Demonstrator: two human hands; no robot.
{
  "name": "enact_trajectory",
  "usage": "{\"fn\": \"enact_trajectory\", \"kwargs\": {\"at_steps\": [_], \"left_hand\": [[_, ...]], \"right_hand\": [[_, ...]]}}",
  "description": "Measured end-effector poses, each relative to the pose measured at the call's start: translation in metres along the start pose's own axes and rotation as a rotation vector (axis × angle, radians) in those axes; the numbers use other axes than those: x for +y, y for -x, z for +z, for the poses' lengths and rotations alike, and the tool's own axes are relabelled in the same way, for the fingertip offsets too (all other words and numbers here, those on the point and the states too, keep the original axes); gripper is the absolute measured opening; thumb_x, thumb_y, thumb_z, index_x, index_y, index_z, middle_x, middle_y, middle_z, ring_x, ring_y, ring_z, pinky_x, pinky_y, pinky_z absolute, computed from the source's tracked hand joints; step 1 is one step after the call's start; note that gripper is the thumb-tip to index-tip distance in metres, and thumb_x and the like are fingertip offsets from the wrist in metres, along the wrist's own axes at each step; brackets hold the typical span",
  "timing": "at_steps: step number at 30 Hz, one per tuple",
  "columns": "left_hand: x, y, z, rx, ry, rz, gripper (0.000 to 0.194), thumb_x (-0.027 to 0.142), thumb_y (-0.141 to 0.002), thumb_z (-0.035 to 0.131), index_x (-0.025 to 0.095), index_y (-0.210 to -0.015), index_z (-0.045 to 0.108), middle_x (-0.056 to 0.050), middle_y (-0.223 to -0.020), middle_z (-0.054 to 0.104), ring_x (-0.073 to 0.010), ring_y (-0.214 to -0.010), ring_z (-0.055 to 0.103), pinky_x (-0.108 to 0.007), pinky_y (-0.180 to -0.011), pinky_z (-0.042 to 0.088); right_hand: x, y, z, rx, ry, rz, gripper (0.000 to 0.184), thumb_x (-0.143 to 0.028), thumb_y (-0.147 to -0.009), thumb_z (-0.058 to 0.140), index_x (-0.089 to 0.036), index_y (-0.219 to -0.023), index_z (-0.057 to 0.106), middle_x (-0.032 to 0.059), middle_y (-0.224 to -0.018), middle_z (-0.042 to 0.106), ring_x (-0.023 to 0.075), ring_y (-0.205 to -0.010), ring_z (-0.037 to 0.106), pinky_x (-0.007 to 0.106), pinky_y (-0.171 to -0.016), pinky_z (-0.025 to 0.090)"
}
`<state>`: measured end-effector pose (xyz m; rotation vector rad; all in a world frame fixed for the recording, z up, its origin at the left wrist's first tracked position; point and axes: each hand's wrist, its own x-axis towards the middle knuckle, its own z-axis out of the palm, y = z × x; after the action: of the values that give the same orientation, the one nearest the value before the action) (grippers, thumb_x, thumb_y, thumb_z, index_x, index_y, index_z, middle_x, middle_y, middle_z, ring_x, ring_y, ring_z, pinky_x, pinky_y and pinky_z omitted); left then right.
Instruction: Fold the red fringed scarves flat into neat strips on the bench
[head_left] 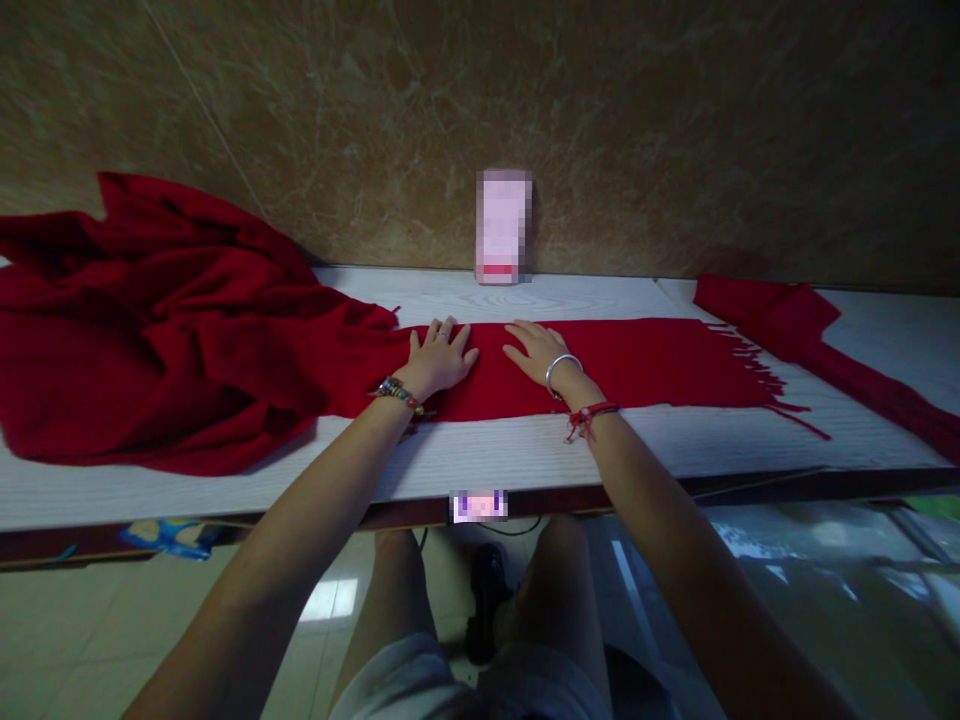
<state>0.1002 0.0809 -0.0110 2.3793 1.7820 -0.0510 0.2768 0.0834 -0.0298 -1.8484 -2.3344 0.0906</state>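
A red scarf lies flat along the white wood-grain table, its fringed end towards the right. On the left the red cloth turns into a large crumpled heap. My left hand rests palm down on the flat stretch near the heap, fingers spread. Just to the right, my right hand also presses lightly on the cloth, its fingers stretched out. Neither hand grips the fabric. A gap of red cloth shows between them.
A blurred-out pink object leans against the brown marbled wall behind the table. Another red cloth strip lies at the right. A blue item hangs at the front left edge, and glass panes stand at lower right.
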Motion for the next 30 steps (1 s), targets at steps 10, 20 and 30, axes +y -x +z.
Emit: {"fn": "enact_trajectory", "kwargs": {"at_steps": [10, 20, 30], "left_hand": [[-0.019, -0.001, -0.007, -0.117, -0.08, -0.108, 0.068, 0.05, -0.091, 0.021, 0.01, -0.146, 0.015, -0.014, -0.154, 0.009, -0.0309, -0.14, 0.009, -0.046, -0.111, 0.021], [-0.004, -0.001, -0.002, -0.108, -0.022, -0.01, 0.064, 0.045, -0.093, 0.021, 0.012, -0.147, 0.012, -0.009, -0.155, 0.006, -0.0271, -0.141, 0.004, -0.047, -0.113, 0.012], [-0.006, -0.003, -0.004, -0.115, -0.045, -0.012, 0.067, 0.051, -0.092, 0.018, 0.014, -0.147, 0.01, -0.009, -0.155, 0.006, -0.0279, -0.141, 0.005, -0.049, -0.112, 0.014]], "right_hand": [[-0.005, 0.004, -0.004, -0.012, -0.013, 0.01, 0.045, -0.032, -0.092, 0.037, -0.018, -0.135, 0.044, 0.0084, -0.146, 0.038, 0.0198, -0.133, 0.034, 0.043, -0.109, 0.024], [-0.02, 0.008, -0.006, -0.086, 0.019, -0.106, 0.049, -0.037, -0.093, 0.035, -0.023, -0.14, 0.037, 0.006, -0.15, 0.03, 0.0218, -0.138, 0.025, 0.049, -0.11, 0.021], [0.038, 0.006, -0.007, -0.053, 0.03, 0.254, 0.051, -0.042, -0.092, 0.03, -0.026, -0.14, 0.037, 0.0093, -0.15, 0.03, 0.0297, -0.136, 0.028, 0.059, -0.106, 0.024]]}}
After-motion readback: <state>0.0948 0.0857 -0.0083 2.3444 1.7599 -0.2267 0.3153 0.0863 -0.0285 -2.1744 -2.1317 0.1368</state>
